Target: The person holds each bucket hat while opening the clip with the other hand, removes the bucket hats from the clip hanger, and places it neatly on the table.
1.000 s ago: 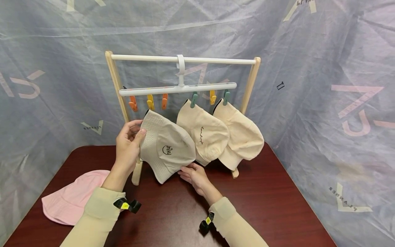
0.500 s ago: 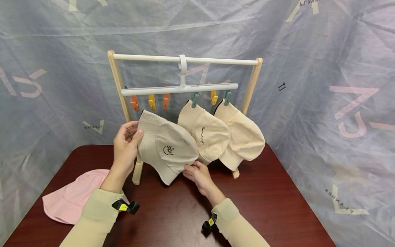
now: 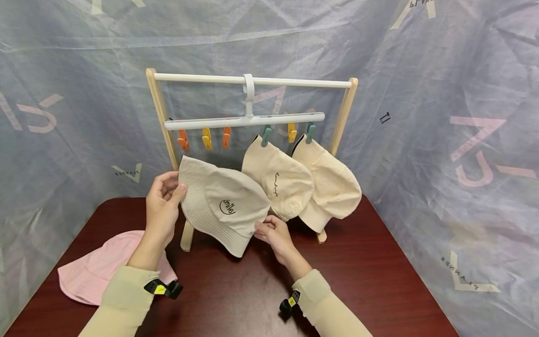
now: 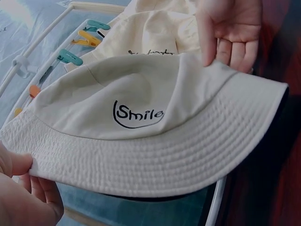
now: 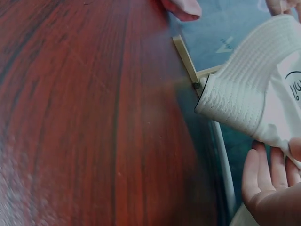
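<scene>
A light grey bucket hat [image 3: 229, 199] with "smile" lettering is held in the air between both hands, tilted, in front of the rack. My left hand [image 3: 163, 206] pinches its brim at the left, thumb in front and fingers behind. At the crown's lower right edge my right hand [image 3: 275, 238] pinches the cloth between thumb and fingers. The left wrist view shows the hat's quilted brim [image 4: 141, 174] close up. Behind it, a cream hat [image 3: 280, 182] with script hangs from a green clip [image 3: 266, 136]. Another cream hat [image 3: 330, 182] hangs from a second green clip [image 3: 310, 133].
A wooden rack with a white rod [image 3: 202, 78] carries a white hanger [image 3: 248, 120]. Two orange clips, such as one orange clip [image 3: 226, 137], and a yellow clip [image 3: 207, 139] hang on its left half. A pink bucket hat [image 3: 97, 271] lies on the dark red table [image 3: 227, 299].
The grey hat has come down and turned, its brim swinging lower. My left hand has moved left and down with it; my right hand has shifted slightly right and now pinches the crown's edge.
</scene>
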Demonstrator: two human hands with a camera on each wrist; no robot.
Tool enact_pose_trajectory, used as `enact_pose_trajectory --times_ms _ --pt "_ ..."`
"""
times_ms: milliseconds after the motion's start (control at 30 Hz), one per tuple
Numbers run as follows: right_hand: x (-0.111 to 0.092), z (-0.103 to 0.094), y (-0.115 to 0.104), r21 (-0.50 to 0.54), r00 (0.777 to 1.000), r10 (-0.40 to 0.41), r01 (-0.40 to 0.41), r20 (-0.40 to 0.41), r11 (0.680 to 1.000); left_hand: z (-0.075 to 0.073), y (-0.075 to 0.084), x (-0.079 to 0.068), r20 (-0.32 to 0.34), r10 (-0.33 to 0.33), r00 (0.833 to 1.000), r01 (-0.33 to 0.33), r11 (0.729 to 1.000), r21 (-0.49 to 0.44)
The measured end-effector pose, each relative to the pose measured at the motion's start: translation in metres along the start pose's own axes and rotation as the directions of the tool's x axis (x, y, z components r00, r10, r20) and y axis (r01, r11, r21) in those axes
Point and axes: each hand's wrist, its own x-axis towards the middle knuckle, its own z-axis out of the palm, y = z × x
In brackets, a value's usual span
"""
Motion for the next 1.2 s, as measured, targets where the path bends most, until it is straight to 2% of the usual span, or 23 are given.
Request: enact_pose_trajectory --times_ms 367,600,1200 --pt "0.002 0.001 -0.007 -0.106 0.998 -0.056 0.056 -0.004 0.993 -0.019 -0.005 -0.008 -0.052 -0.035 0.998 0.035 0.999 -0.009" --pt "0.002 0.002 -0.012 -0.173 0.995 -0.103 0.104 0.013 0.979 -0.034 -0.010 -0.016 -0.053 -0.091 0.994 0.092 0.996 0.019" --pt "0.006 0.009 -0.022 -0.271 0.994 -0.092 0.107 0.064 0.957 -0.067 -0.021 -0.037 -0.058 -0.167 0.984 0.165 0.986 -0.033"
